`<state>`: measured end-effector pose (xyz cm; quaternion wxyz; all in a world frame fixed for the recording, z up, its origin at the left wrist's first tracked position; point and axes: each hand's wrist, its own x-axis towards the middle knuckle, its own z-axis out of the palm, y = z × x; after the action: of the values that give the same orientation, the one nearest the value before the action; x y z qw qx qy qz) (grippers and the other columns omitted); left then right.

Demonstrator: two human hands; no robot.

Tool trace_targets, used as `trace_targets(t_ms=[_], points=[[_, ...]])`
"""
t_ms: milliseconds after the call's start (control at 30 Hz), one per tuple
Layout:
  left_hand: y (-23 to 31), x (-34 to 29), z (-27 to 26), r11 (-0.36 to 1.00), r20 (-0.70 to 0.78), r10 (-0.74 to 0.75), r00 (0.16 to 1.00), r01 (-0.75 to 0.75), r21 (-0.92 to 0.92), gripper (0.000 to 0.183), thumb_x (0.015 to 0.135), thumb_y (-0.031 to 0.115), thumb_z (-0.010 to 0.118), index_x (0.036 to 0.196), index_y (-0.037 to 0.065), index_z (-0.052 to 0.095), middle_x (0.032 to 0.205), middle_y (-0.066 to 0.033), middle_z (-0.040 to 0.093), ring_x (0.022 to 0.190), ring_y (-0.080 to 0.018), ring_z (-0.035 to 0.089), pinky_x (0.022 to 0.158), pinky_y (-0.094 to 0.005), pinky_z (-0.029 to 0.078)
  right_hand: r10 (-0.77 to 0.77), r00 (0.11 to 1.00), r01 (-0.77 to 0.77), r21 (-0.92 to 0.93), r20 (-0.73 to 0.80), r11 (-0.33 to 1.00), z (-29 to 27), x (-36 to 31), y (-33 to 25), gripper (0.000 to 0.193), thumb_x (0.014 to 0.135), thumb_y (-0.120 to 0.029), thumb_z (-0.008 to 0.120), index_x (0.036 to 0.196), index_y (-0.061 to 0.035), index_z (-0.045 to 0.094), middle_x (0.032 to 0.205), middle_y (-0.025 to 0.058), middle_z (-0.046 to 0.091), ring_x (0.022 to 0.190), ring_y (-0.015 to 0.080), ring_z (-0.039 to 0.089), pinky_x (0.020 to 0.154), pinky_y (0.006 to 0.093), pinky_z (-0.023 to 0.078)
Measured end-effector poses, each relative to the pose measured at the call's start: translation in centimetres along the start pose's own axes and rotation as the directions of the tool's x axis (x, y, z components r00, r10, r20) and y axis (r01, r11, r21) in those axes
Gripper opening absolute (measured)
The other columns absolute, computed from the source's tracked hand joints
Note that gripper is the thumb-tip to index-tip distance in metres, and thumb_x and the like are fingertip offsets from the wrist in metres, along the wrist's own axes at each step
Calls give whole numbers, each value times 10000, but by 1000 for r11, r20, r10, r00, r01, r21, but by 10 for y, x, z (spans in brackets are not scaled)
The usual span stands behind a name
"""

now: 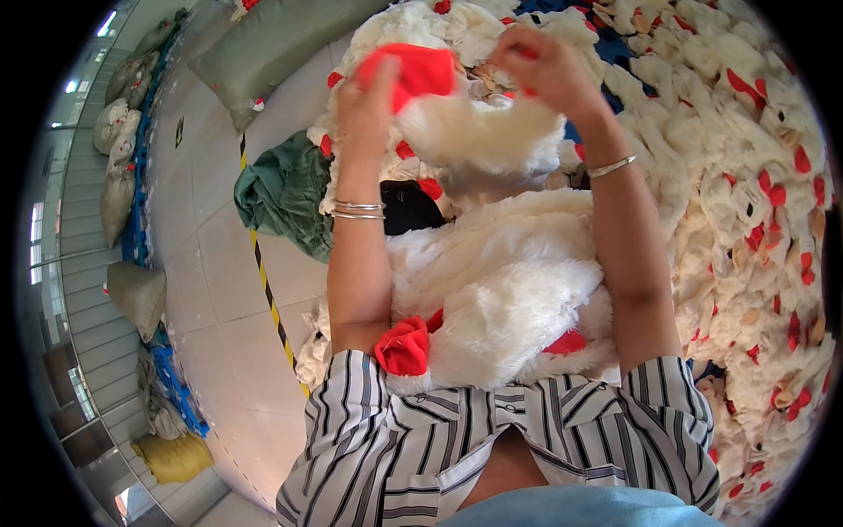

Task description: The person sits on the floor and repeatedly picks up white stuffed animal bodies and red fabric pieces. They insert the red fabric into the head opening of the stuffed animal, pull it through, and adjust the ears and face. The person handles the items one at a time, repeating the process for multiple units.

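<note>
My left hand [369, 101] is closed on the red fabric part [426, 72] of a white plush skin, held up in front of me. Its fluffy white fur [492, 132] hangs down between my hands. To the right, my right hand [553, 75] is raised with curled, pinched fingers, slightly blurred. Small red spots show at those fingers, but what they hold is not clear. On my lap lies more white long-pile plush [500, 272], with a red fabric piece [404, 345] at its left end.
A big heap of white plush skins with red parts [746, 193] fills the right side. Left of my forearm lies a crumpled green cloth [285, 189]. A grey-green sack [272, 53] rests on the tiled floor, beyond black-and-yellow tape [268, 294]. Several stuffed sacks [136, 294] line the left wall.
</note>
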<state>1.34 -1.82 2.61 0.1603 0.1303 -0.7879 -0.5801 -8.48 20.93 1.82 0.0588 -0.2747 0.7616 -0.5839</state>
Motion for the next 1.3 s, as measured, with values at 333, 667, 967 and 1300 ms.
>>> trace_targets(t_ms=[333,667,967,1300], points=[[-24,37,-60,645,-425,81,902,-372,-668,283,987,165,464,1190,-9,556,1136,-120,630,1051,-249,617,920,-402,504,30,904,-77,-93,-427,993,-89,21,95,264,930,-261,569,1004,-36,684,759,-13,594,663,69,504,609,226,414],[24,-9,-33,628,-177,288,941,-325,-707,277,963,49,462,1214,-2,568,1089,-127,650,858,-192,632,691,-308,513,63,974,45,-461,216,886,8,-2,2,417,819,-328,728,1129,-63,639,914,75,665,794,132,624,736,270,504],[16,-9,4,697,44,283,958,-174,-696,359,984,141,496,1329,40,492,1167,-115,652,1039,-206,639,784,-305,523,-246,965,240,-71,-92,968,29,24,72,225,901,-195,530,1002,-1,584,878,95,588,823,203,560,735,378,460],[-50,20,52,972,206,56,977,-6,-236,338,972,234,520,1237,28,562,1066,-69,692,932,-127,660,733,-245,497,-288,946,287,32,150,958,-73,-73,-117,568,898,-350,541,1297,46,457,1283,187,524,1173,277,518,960,391,418]])
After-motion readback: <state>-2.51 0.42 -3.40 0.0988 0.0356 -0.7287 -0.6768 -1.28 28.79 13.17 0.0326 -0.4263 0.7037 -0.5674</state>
